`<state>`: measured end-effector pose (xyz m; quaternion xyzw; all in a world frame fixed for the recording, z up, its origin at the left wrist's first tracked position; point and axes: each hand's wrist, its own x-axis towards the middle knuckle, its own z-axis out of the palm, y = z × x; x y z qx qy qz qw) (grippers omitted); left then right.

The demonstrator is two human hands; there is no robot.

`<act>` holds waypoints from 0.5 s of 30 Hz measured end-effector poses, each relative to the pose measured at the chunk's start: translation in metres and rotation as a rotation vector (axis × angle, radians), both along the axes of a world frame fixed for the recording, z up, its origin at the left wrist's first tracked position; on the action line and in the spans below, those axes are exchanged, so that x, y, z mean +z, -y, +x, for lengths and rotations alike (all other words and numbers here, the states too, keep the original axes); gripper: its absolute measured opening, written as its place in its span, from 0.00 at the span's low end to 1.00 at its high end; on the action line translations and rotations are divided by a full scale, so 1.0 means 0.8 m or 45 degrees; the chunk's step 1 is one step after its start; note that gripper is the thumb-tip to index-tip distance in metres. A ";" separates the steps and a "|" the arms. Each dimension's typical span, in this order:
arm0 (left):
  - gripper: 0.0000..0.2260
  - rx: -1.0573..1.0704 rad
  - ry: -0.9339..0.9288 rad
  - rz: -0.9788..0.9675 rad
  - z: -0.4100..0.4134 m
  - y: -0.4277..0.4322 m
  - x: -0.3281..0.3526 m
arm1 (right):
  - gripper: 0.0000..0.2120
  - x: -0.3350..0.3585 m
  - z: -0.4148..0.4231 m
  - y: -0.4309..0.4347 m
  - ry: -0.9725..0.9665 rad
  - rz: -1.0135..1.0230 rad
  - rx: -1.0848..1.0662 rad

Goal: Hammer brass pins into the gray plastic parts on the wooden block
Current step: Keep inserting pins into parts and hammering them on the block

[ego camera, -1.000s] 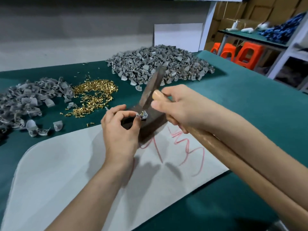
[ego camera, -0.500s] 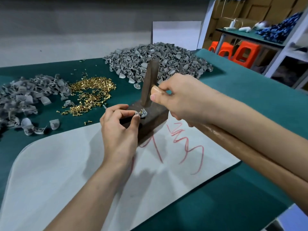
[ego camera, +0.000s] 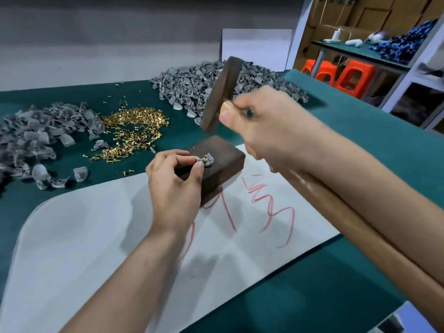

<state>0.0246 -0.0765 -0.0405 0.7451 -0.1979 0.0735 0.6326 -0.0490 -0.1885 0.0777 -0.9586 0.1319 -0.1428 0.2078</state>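
A dark wooden block [ego camera: 221, 159] lies at the far edge of a white sheet. On its top sits a small gray plastic part [ego camera: 207, 160] with a brass pin standing in it. My left hand [ego camera: 174, 181] pinches that part at the block's near-left side. My right hand [ego camera: 266, 131] grips a hammer close under its head; the dark head [ego camera: 221, 97] hangs tilted in the air above the block, clear of the part. The wooden handle [ego camera: 348, 217] runs back under my right forearm.
A pile of loose brass pins [ego camera: 134, 131] lies left of the block on the green table cover [ego camera: 360, 131]. Gray parts are heaped at the far left [ego camera: 36, 133] and behind the block [ego camera: 192, 85]. The white sheet [ego camera: 96, 236] bears red marks. Orange stools [ego camera: 353, 75] stand at right.
The hammer head has risen from just above the part to well above the block, my right hand lifting with it. My left hand keeps its pinch on the part.
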 end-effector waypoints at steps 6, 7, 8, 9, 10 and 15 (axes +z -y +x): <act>0.13 0.022 -0.008 -0.027 -0.001 0.000 0.002 | 0.16 -0.007 -0.004 0.005 -0.110 -0.041 -0.035; 0.13 0.022 -0.022 -0.043 -0.002 0.001 0.003 | 0.16 -0.004 -0.005 0.005 -0.038 -0.033 -0.027; 0.12 0.016 -0.034 -0.062 -0.003 0.002 0.002 | 0.16 -0.006 -0.004 0.003 -0.016 -0.041 -0.019; 0.12 0.011 -0.042 -0.074 -0.004 0.002 0.002 | 0.17 -0.010 -0.001 -0.001 -0.064 -0.068 -0.017; 0.12 0.008 -0.044 -0.082 -0.004 0.001 0.001 | 0.18 -0.015 0.002 -0.006 -0.158 -0.109 -0.014; 0.12 -0.008 -0.004 -0.034 0.001 0.000 0.000 | 0.17 0.002 0.007 -0.004 -0.087 -0.086 -0.034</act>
